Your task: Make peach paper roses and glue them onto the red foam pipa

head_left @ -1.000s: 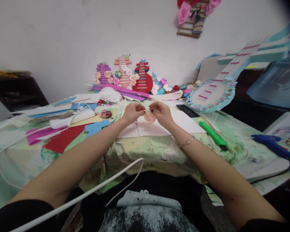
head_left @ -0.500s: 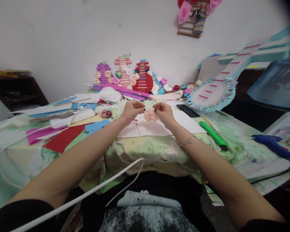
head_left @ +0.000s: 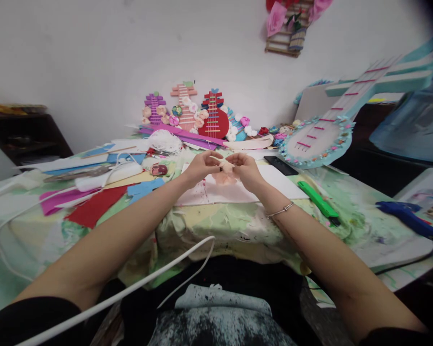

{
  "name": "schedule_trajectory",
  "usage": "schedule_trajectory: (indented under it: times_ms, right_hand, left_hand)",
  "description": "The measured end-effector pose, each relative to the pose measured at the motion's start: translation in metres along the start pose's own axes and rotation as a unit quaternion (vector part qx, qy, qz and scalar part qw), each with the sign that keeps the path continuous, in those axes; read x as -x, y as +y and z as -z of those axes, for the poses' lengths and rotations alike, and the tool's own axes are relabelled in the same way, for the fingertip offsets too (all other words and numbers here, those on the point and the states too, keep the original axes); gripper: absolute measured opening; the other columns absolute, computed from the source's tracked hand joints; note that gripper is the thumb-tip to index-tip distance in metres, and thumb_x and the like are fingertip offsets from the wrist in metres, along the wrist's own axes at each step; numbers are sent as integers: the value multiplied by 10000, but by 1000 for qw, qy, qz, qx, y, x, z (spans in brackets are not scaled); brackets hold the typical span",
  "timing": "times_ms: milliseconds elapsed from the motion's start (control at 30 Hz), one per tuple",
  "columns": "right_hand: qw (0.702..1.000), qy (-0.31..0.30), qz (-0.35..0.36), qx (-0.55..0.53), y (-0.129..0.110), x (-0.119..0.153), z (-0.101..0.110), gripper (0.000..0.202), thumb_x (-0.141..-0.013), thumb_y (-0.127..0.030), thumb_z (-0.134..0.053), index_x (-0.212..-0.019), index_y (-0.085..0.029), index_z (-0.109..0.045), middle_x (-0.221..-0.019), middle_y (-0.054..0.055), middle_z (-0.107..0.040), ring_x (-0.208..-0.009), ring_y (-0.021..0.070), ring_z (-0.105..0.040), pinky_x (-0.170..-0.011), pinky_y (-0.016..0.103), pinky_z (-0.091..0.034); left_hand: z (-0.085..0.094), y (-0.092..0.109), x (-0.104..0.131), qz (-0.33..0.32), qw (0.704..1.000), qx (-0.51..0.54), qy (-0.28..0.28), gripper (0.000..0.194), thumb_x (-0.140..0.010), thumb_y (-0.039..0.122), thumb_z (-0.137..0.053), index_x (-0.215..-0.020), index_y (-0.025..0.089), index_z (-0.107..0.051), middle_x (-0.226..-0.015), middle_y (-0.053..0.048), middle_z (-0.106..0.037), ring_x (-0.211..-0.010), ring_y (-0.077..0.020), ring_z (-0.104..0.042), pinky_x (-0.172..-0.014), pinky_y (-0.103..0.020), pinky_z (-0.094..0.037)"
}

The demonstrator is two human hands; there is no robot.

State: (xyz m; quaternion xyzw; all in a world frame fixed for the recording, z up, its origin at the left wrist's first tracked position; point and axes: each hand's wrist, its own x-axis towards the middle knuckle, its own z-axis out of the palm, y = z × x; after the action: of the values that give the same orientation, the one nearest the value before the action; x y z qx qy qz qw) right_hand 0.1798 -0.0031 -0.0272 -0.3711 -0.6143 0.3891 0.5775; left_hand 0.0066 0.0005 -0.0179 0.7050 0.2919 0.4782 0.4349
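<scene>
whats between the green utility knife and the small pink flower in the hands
In the head view, the right hand and a bare stretch of the white sheet lie between the green utility knife and the pink flower.

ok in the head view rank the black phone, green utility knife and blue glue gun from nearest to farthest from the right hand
From the right hand:
1. black phone, just to its right on the white sheet.
2. green utility knife, further right, toward the table's near edge.
3. blue glue gun, at the far right edge.

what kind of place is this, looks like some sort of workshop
Most likely a home craft workspace. Finished lute-shaped foam models stand against the wall, cut foam sheets lie across the paint-stained table, and a blue glue gun rests at the right. Both hands hold a small pink flower.
</scene>
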Motion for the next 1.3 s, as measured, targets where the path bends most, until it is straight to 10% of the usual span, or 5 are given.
schedule_trajectory:
  times_ms: [400,1300]
  right_hand:
    - [990,-127,-12,-59,-8,8,-5,441,-552,-152,-661,-988,-190,-603,-919,27,-660,-802,170,-608,-659,285,-482]
    - [997,-55,47,-28,0,2,-3,255,-641,-304,-695,-837,-187,-580,-793,1,-641,-707,130,-592,-661,268,-462]
  left_hand:
    - [-1,2,-2,-38,994,-24,103,250,-560,254,-762,-717,116,-626,-655,-6,-631,-575,-102,-563,-561,-230,-440]
    - [-3,5,0,-28,997,26,71,205,-589,249,-717,-730,132,-624,-657,8,-614,-582,-102,-558,-570,-230,-441]
